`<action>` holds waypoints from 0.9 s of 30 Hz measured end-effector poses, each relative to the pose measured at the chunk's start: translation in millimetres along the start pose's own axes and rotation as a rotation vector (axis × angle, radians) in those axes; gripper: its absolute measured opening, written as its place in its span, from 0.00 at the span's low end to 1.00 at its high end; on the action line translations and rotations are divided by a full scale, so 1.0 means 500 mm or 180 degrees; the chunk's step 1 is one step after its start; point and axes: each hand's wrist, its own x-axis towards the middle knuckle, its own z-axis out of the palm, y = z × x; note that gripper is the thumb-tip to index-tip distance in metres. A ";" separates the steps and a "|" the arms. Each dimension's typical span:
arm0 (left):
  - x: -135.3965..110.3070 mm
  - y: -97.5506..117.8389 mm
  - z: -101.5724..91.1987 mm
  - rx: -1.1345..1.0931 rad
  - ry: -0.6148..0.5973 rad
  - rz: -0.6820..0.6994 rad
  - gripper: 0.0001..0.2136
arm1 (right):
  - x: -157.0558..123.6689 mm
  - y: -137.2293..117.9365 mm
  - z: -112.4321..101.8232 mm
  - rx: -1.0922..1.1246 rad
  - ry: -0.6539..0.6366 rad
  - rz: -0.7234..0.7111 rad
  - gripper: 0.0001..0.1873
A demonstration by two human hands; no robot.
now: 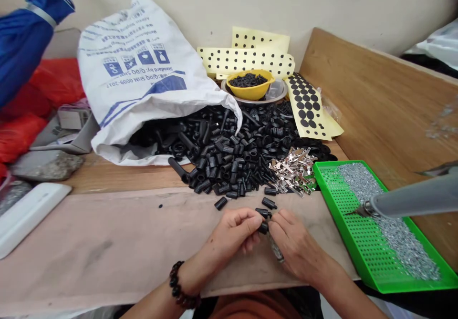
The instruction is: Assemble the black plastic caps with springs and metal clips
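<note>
My left hand [234, 233] and my right hand [295, 245] meet at the front of the table, fingers pinched together on a small black plastic part [264, 227]. A thin silvery metal piece [276, 251] shows under my right palm. A beaded bracelet [181, 285] circles my left wrist. Just beyond the fingers lie loose black parts [269, 203]. Behind them spreads a big heap of black plastic parts [232, 152] and a small pile of metal clips [293, 170].
A white woven sack [143, 71] spills the parts. A green perforated tray [332, 200] of small screws sits right, with a grey power screwdriver [411, 200] over it. A yellow bowl [250, 87], dotted sticker sheets [307, 104], a blue umbrella [25, 37] and a white case [25, 214] surround.
</note>
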 end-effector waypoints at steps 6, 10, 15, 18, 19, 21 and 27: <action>-0.006 -0.017 0.009 -0.0068 0.0065 0.0175 0.16 | -0.013 0.004 0.010 0.0230 -0.0156 0.0091 0.10; -0.008 -0.031 0.018 -0.0086 0.0223 0.0134 0.18 | -0.020 0.006 0.018 0.0134 -0.0288 0.0144 0.09; -0.001 -0.044 0.027 -0.0130 0.0271 0.0161 0.19 | -0.026 0.005 0.015 0.0057 -0.0320 0.0168 0.10; 0.000 -0.043 0.031 -0.0200 0.0266 0.0153 0.19 | -0.027 0.005 0.009 0.0049 -0.0320 0.0173 0.10; -0.001 -0.041 0.032 -0.0214 0.0272 0.0142 0.19 | -0.027 0.005 0.008 0.0063 -0.0325 0.0187 0.10; -0.002 -0.037 0.033 -0.0202 0.0278 0.0140 0.19 | -0.026 0.006 0.007 0.0099 -0.0372 0.0212 0.10; -0.002 -0.046 0.027 0.0178 0.0267 0.0281 0.16 | -0.022 0.000 0.013 0.0094 -0.0481 0.0256 0.11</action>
